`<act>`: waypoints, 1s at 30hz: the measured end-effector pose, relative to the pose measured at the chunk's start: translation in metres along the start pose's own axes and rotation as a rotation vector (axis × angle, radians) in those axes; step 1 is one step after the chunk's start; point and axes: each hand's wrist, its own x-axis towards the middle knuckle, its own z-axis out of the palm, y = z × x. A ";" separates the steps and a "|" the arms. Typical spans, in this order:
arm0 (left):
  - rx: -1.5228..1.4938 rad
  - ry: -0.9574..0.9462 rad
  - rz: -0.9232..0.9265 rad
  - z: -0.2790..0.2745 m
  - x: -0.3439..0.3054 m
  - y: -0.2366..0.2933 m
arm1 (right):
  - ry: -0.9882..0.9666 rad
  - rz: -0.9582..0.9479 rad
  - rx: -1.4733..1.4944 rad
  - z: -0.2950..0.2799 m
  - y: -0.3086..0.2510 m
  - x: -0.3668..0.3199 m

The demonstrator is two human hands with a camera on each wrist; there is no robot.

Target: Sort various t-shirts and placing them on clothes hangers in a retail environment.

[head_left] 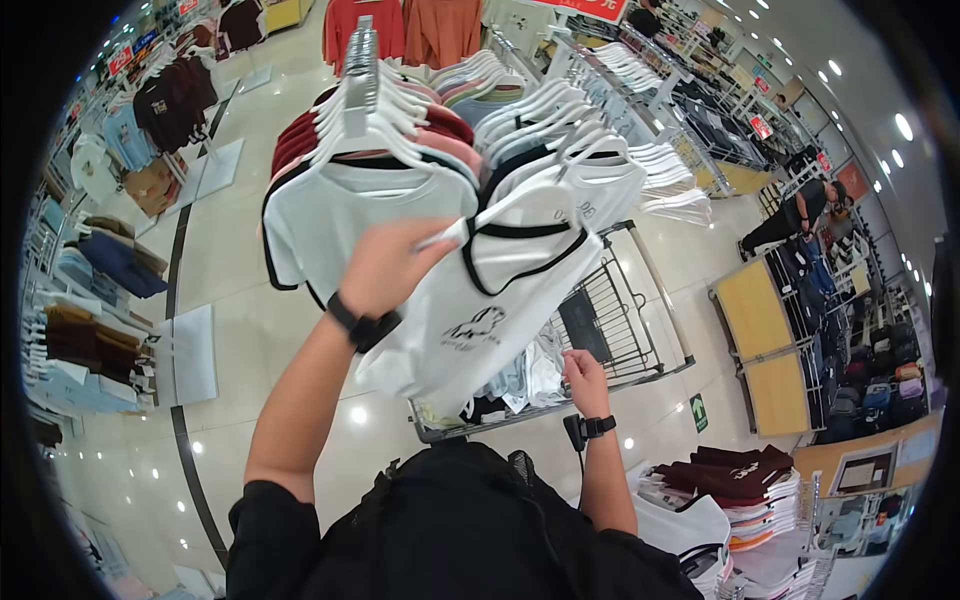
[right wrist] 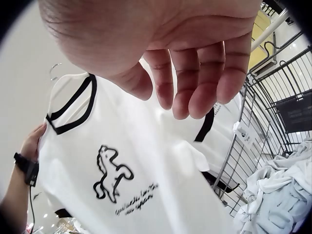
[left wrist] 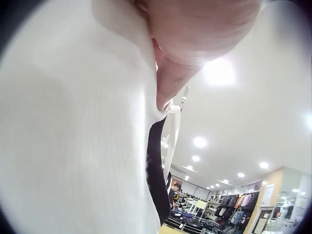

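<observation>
A white T-shirt (head_left: pixel 430 345) with black neck trim and a small horse print hangs on a white hanger (head_left: pixel 528 207). My left hand (head_left: pixel 393 265) pinches the shirt's shoulder at the hanger's near end; the left wrist view shows thumb and fingers (left wrist: pixel 170 80) closed on the white cloth. Lower and to the right, my right hand (head_left: pixel 585 380) hovers by the shopping cart with nothing in its grasp. In the right wrist view its relaxed fingers (right wrist: pixel 197 100) hang in front of the shirt. Crumpled pale clothes (right wrist: pixel 280 200) lie in the cart.
Behind the shirt stands a rack of white, pink and dark red tops (head_left: pixel 400 185) on hangers. The wire cart (head_left: pixel 690 362) is just ahead to the right. More shirts (head_left: pixel 735 485) hang at lower right. A person in black (head_left: pixel 800 215) stands farther off.
</observation>
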 end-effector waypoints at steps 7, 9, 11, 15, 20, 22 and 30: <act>0.015 -0.051 0.060 0.120 0.167 -0.032 | -0.001 0.075 -0.016 -0.044 0.016 0.027; 0.006 -0.069 0.035 0.144 0.187 -0.040 | 0.032 0.069 -0.026 -0.056 0.023 0.033; 0.028 -0.134 -0.024 0.161 0.196 -0.046 | 0.032 0.088 0.001 -0.068 0.036 0.040; 0.045 -0.044 -0.062 0.180 0.190 -0.089 | 0.002 0.151 0.078 -0.078 0.057 0.049; 0.137 0.308 0.109 0.155 0.145 -0.107 | -0.168 0.291 0.106 -0.049 0.071 0.103; 0.041 0.337 -0.047 0.135 0.092 -0.097 | -0.197 0.319 0.125 -0.024 0.065 0.144; -0.123 0.248 -0.933 0.097 -0.176 -0.139 | -0.221 0.597 0.819 0.067 0.084 0.403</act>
